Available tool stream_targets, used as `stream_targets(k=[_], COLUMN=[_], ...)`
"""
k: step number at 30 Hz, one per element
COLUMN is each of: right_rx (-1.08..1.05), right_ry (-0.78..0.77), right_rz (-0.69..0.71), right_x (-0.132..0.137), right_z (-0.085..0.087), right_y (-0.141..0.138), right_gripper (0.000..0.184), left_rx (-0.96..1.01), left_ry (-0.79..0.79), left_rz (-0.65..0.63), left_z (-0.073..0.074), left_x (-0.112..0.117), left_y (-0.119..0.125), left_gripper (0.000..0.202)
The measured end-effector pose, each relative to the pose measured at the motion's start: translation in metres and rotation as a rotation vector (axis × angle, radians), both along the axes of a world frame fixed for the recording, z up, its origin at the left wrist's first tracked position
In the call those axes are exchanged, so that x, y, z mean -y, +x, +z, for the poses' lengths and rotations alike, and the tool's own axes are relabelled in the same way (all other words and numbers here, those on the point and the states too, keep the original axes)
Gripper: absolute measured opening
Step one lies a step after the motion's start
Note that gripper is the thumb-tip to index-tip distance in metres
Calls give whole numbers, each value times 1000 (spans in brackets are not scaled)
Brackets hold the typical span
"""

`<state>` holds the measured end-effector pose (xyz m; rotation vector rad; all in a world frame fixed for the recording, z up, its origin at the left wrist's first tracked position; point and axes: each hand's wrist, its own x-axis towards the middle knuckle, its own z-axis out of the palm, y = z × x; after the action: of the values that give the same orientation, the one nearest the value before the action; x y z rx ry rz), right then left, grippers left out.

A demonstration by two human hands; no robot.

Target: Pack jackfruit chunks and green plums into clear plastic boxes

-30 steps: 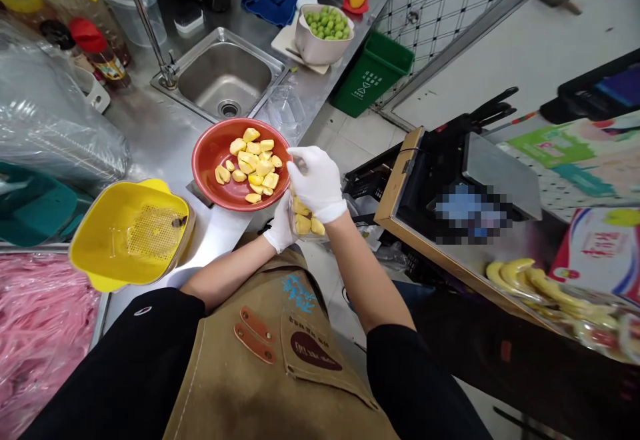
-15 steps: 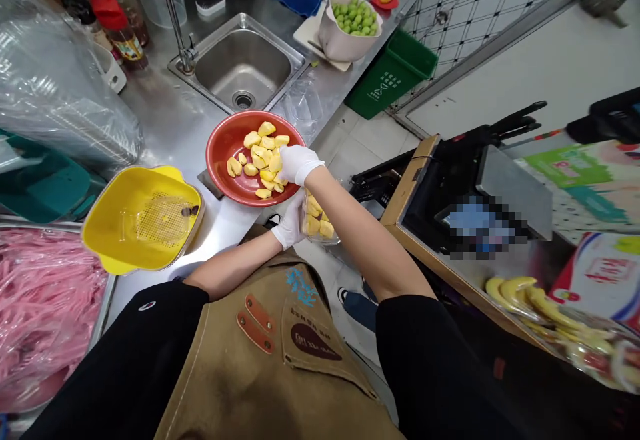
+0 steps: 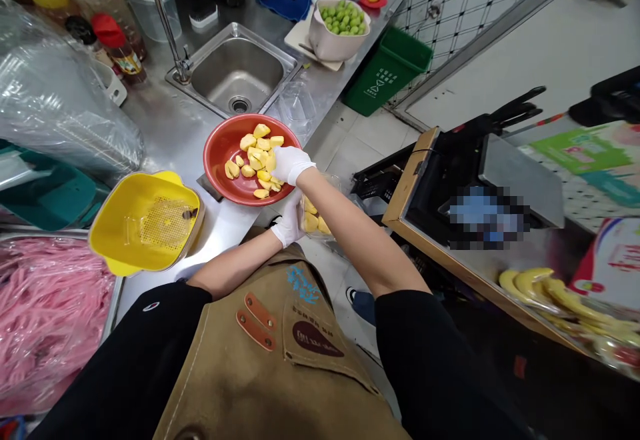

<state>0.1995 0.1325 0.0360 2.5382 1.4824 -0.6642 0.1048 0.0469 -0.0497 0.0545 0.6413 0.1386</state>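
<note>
A reddish-brown bowl (image 3: 216, 167) at the counter's edge holds several yellow jackfruit pieces (image 3: 257, 159). My right hand (image 3: 293, 164), in a white glove, reaches over the bowl's right rim with its fingers closed at the pieces; the fingertips are partly hidden. Below the bowl, off the counter's edge, my gloved left hand (image 3: 289, 225) grips a clear plastic box (image 3: 327, 183) by its left side. Yellow jackfruit pieces lie inside the box too. My right forearm covers part of the box.
A yellow colander (image 3: 115, 227) stands left of the bowl, a sink (image 3: 237, 70) behind it. An empty-looking clear container (image 3: 297, 108) and a white bowl of green fruit (image 3: 333, 40) stand farther back. On the right are a green bin (image 3: 385, 77) and a cardboard-edged counter (image 3: 407, 183).
My right hand has shifted slightly left, over the jackfruit in the bowl. My left hand keeps hold of the box. The whole view has shifted a little.
</note>
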Motion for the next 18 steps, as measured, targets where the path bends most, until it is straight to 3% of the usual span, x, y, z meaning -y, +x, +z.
stream_targets(k=[3, 9, 13, 16, 18], right_rx=[10, -29, 8, 11, -32], right_ry=[27, 81, 270, 470, 523], right_rz=[-45, -37, -62, -118, -153], right_x=[-3, -10, 5, 47, 84], right_z=[-4, -9, 20, 48, 62], right_y=[0, -2, 7, 15, 16], right_gripper=[37, 38, 38, 36, 33], left_rx=[1, -2, 63, 133, 180], left_ry=[-21, -5, 6, 28, 39], left_rz=[4, 1, -35, -16, -10], left_z=[-1, -2, -5, -4, 0], left_x=[-2, -5, -6, -6, -6], left_y=[2, 0, -2, -1, -1], left_gripper=[45, 52, 56, 56, 57])
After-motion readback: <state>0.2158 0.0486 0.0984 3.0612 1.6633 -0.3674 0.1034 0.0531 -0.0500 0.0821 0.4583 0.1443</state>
